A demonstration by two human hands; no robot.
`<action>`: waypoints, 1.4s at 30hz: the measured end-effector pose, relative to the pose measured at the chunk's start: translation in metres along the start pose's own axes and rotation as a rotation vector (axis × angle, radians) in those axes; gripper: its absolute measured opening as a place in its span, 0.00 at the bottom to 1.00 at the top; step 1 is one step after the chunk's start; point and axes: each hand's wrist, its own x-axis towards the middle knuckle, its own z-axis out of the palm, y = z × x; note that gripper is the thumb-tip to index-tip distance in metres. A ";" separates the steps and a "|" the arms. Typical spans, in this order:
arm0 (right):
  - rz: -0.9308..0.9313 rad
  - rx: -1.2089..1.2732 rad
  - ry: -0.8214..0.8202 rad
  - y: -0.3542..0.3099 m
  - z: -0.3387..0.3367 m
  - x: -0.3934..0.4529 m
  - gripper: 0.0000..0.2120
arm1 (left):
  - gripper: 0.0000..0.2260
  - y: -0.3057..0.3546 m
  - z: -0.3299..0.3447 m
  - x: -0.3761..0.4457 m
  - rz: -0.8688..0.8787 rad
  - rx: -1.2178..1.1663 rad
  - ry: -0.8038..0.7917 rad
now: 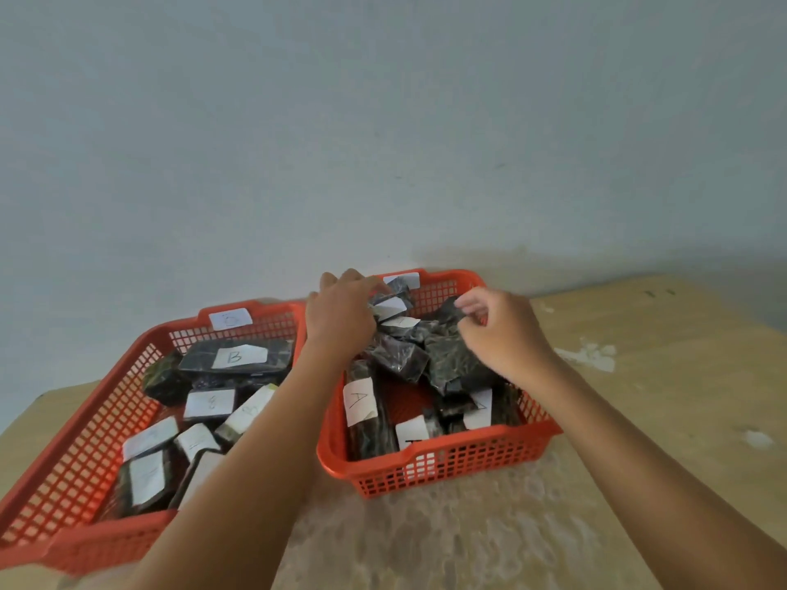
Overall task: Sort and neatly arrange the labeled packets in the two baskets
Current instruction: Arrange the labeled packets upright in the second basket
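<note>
Head view looks down on two orange mesh baskets side by side on a pale wooden desk (639, 376), against a plain wall. The left basket (85, 453) holds dark packets lying mostly flat with their white labels up; one at the back clearly reads B (236, 356), and the labels nearer the camera are too blurred to read. The right basket (447, 466) holds a looser heap: a long packet marked A (360, 401) lies along its left wall, more labelled packets stand at the near wall, and a jumbled pile of dark packets (419, 355) fills the back. Both hands are over that pile. The left hand (340, 313) reaches across the far left corner, its fingers curled down on a small packet with a white label (389, 307), apparently gripping it to lift or straighten it. The right hand (498, 330) pinches the top edge of a larger dark packet (451, 359) between thumb and fingertips, likely to peel it off the heap so its label can be checked. Each basket carries a white tag on its far rim, presumably naming its letter, though neither is legible. Sorting seems largely done; the tidying of the right basket looks unfinished.
</note>
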 end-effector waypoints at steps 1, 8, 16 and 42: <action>-0.033 -0.020 -0.053 0.000 0.009 -0.001 0.14 | 0.25 -0.004 0.003 0.003 -0.021 -0.036 0.048; -0.145 -0.344 -0.265 0.001 0.042 -0.012 0.41 | 0.13 -0.045 0.024 0.005 -0.223 -0.328 0.213; -0.057 -0.001 -0.122 0.008 0.050 -0.006 0.24 | 0.07 -0.046 0.029 0.002 -0.152 -0.324 0.103; 0.061 -0.260 -0.227 0.017 0.043 -0.009 0.40 | 0.17 -0.030 -0.018 -0.005 -0.080 -0.907 -0.385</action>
